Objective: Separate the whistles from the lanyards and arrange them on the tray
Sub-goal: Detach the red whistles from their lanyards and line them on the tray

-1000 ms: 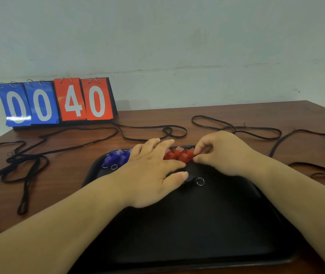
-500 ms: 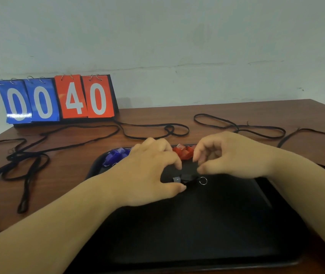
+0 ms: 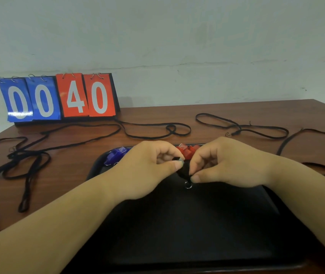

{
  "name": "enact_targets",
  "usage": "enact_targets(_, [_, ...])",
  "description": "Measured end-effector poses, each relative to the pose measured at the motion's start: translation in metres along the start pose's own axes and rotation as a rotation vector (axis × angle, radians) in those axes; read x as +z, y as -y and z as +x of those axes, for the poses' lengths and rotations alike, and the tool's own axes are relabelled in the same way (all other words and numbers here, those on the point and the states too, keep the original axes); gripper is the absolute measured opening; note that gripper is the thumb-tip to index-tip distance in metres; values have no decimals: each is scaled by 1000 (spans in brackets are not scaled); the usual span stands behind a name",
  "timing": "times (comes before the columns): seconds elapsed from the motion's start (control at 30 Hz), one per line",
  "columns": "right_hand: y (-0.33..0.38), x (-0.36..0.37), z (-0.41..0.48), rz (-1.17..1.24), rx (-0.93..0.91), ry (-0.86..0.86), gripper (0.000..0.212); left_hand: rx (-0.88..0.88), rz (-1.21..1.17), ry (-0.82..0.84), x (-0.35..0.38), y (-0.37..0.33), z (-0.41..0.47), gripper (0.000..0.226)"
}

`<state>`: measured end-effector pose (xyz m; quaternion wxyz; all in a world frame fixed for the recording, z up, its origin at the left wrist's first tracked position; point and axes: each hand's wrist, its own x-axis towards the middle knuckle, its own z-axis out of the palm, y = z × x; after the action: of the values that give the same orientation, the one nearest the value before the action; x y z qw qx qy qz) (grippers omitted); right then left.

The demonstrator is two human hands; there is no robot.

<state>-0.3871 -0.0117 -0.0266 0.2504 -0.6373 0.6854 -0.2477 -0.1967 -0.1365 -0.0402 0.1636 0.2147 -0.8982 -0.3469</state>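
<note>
Nearby, both hands pinch a black whistle (image 3: 183,171) above the tray (image 3: 197,234): left hand (image 3: 145,171) fingers pressed on its top, right hand (image 3: 225,165) fingers at its ring (image 3: 188,184). Best set it level beside red whistles (image 3: 187,151) and blue whistles (image 3: 116,154) at the tray's far edge; lanyards (image 3: 157,129) lie on the tabletop (image 3: 237,113) beyond.

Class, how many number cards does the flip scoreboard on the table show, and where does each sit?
4. On the scoreboard, left to right: blue 0, blue 0, red 4, red 0. None looks hidden.

Left hand (image 3: 145,171), right hand (image 3: 229,165): bare; forearms unsleeved, no jewellery.
</note>
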Motion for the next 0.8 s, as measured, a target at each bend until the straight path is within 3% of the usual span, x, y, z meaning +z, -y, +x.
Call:
enact_targets(0.2, [0,6,2,0,-25,-102,7,-70,-122,0,2,1,1,17])
enact_targets(0.4, [-1,8,2,63,-48,-198,24,-132,-249,9,3,0,3,23])
enact_targets(0.63, [0,7,-1,23,-132,-202,42,-165,-243,12,2,-4,3,27])
enact_targets(0.8, [2,6,-1,-26,-154,-185,40,-171,-251,34,1,-4,2,36])
